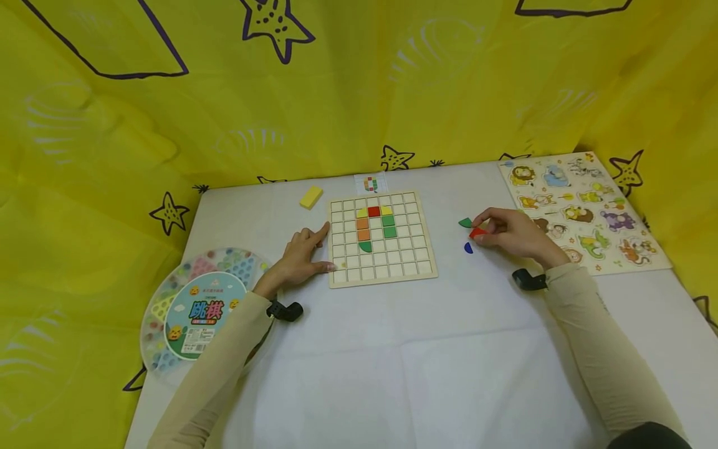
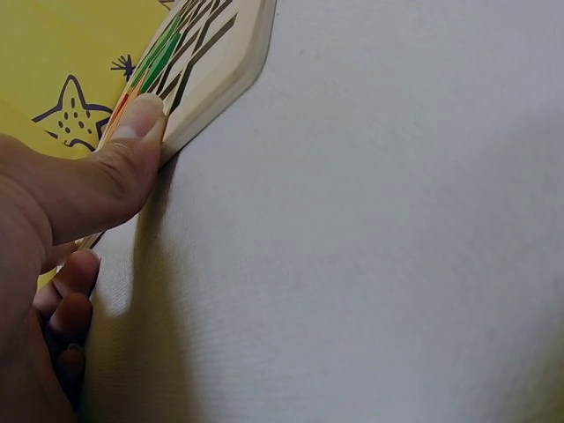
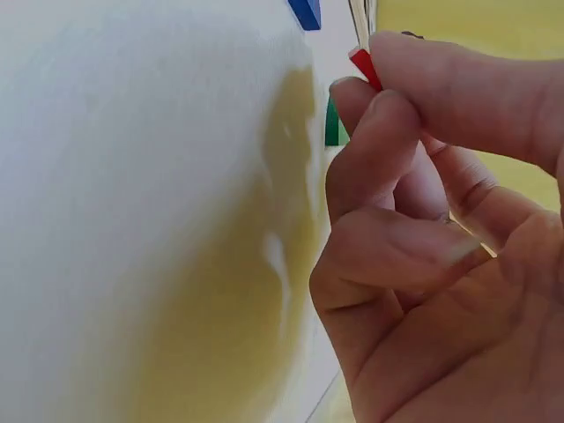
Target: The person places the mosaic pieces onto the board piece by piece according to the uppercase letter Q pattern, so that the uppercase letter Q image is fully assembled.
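Observation:
On the white table lies a square wooden grid board (image 1: pixel 406 255), partly filled with yellow, red (image 1: pixel 374 212), orange (image 1: pixel 363 229) and green tiles (image 1: pixel 389 226). My left hand (image 1: pixel 301 257) steadies the board's left edge, thumb and index finger spread apart. In the left wrist view its thumb (image 2: pixel 132 145) presses the board's rim. To the right of the board, my right hand (image 1: pixel 513 234) pinches a red tile (image 1: pixel 477 232) between thumb and fingertips; the red tile (image 3: pixel 364 68) is partly hidden there. Beside that hand lie a green quarter-round tile (image 1: pixel 465 222) and a blue half-round tile (image 1: pixel 469 248).
A small pattern card (image 1: pixel 371 183) lies behind the board, with a yellow block (image 1: pixel 311 197) to its left. At far right is a wooden animal puzzle (image 1: pixel 561 198). A round Chinese checkers set (image 1: pixel 204 305) lies under the left forearm. A yellow curtain (image 1: pixel 336 112) surrounds the table.

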`<state>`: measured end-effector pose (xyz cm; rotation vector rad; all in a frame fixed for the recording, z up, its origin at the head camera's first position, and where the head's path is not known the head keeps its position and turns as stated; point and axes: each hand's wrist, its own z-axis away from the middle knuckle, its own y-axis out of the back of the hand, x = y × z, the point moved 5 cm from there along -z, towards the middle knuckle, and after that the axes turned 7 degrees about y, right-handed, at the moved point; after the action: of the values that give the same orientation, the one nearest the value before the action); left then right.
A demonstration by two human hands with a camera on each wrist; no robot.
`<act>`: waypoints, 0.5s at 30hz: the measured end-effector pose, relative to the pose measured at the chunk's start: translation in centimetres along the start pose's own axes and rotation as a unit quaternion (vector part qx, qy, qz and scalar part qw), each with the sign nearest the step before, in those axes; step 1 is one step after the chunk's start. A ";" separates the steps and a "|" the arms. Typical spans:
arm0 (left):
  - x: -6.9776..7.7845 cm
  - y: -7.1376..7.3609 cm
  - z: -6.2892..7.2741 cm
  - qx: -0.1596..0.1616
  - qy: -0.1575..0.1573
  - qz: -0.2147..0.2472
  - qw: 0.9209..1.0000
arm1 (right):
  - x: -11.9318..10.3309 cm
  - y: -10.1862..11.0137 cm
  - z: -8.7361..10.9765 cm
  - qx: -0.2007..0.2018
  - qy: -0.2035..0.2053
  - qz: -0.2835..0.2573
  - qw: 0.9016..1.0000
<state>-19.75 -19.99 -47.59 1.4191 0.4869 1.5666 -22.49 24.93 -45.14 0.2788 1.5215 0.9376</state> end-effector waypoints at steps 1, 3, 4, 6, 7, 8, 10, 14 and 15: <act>0.0 0.0 0.0 -0.001 0.000 0.001 1.000 | 0.0 -0.1 -0.1 0.000 0.004 0.001 1.000; 0.1 0.0 0.0 0.001 -0.001 0.001 1.000 | -0.2 -0.3 -0.3 -0.002 0.016 0.007 1.000; 0.1 0.0 0.1 0.002 -0.001 0.001 1.000 | -0.3 -0.5 -0.4 -0.002 0.023 0.011 1.000; 0.1 0.1 0.1 0.003 -0.002 0.001 1.000 | -0.5 -0.7 -0.6 -0.003 0.036 0.014 0.999; 0.2 0.1 0.1 0.003 -0.001 0.001 1.000 | -0.6 -0.8 -0.7 -0.002 0.040 0.013 0.999; 0.2 0.1 0.1 0.003 -0.001 0.000 1.000 | -0.7 -0.9 -0.8 -0.003 0.043 0.008 0.999; 0.2 0.0 0.1 0.002 0.001 0.001 1.000 | -1.0 -1.2 -0.9 -0.002 0.048 -0.005 0.999; 0.2 0.0 0.1 0.001 0.005 0.001 1.000 | -1.9 -2.1 -1.5 -0.007 0.056 -0.032 0.998; 0.2 0.0 0.1 0.000 0.006 0.002 1.000 | -2.1 -2.4 -1.7 -0.008 0.059 -0.034 0.998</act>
<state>-19.67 -19.87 -47.43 1.4132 0.4921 1.5778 -22.78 21.37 -45.45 0.1613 1.6203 0.9244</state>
